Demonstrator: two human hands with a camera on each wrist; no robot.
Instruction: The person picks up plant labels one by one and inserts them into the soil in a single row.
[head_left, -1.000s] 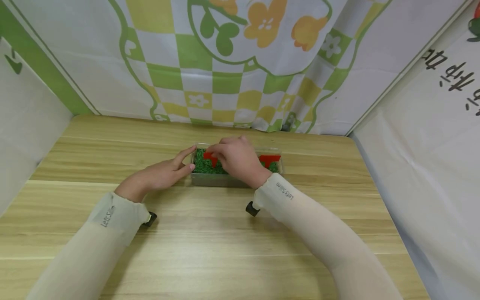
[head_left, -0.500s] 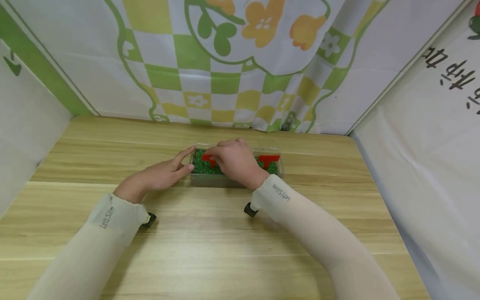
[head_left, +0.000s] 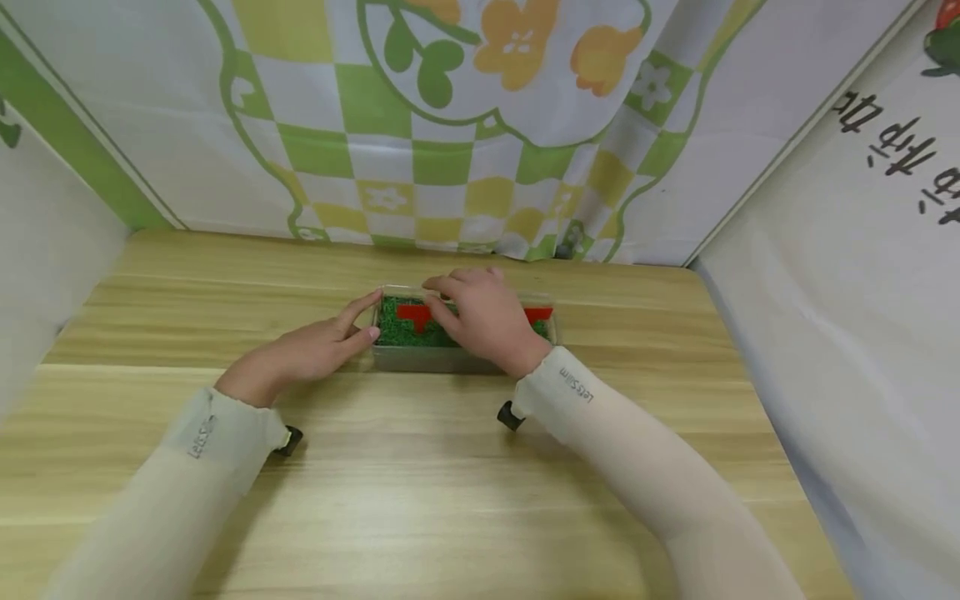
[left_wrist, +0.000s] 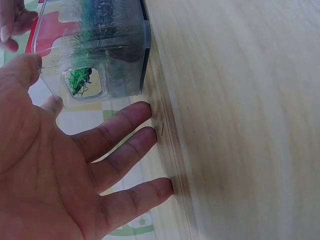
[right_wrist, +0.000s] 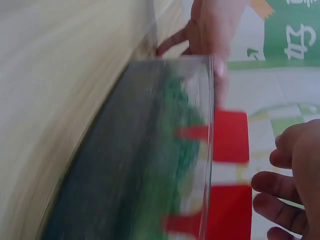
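Note:
A clear plastic box [head_left: 435, 360] holds dark soil with green grass [head_left: 394, 330] on top. Two red T-shaped plant labels stand in it: the left label [head_left: 412, 312] shows well, while my right hand partly covers the right label [head_left: 538, 313]. My left hand [head_left: 303, 352] touches the box's left end with thumb and index finger; its other fingers [left_wrist: 127, 150] spread down to the table. Over the box's middle hovers my right hand [head_left: 491, 321], fingers loosely bent, apart from the red labels [right_wrist: 231, 136] in the right wrist view and holding nothing.
Under the box is a wood-grain table [head_left: 420, 483]. A patterned curtain [head_left: 450, 158] hangs behind its back edge. White sheets with green trim stand at the left, and a white sheet [head_left: 847, 275] with handwriting at the right.
My right hand has let go of the left red label and moved slightly up and right off it. The label stays upright in the grass. My left hand stays at the box's end.

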